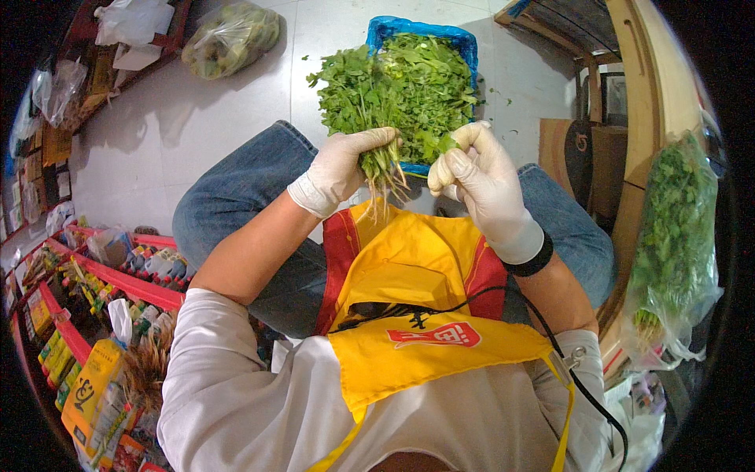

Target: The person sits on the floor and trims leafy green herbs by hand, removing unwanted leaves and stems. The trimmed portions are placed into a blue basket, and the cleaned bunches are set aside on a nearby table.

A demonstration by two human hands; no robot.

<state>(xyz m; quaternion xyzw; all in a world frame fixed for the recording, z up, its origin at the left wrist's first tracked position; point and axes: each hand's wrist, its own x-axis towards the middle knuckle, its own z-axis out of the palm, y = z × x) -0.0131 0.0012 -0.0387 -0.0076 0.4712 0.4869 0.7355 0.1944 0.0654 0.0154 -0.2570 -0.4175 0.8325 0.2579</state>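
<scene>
My left hand (342, 168), in a white glove, is closed around a bunch of leafy herbs (348, 88) that looks like coriander. Pale stems and thin roots hang below the fist, and the leaves fan out away from me. My gloved right hand (486, 183) pinches a small green leaf (443, 144) between thumb and fingers. Just beyond both hands stands a blue plastic-lined crate (475, 56), heaped with loose cut greens (427, 88). The bunch overlaps the crate's left side and hides part of it.
A clear plastic bag of produce (233, 38) lies on the floor at upper left. Red shelves (133, 277) with bottles and packets stand at left. Along the right, a bagged bundle of greens (672, 236) rests by a wooden bench (640, 118). A black cable (545, 330) crosses my yellow apron (407, 277).
</scene>
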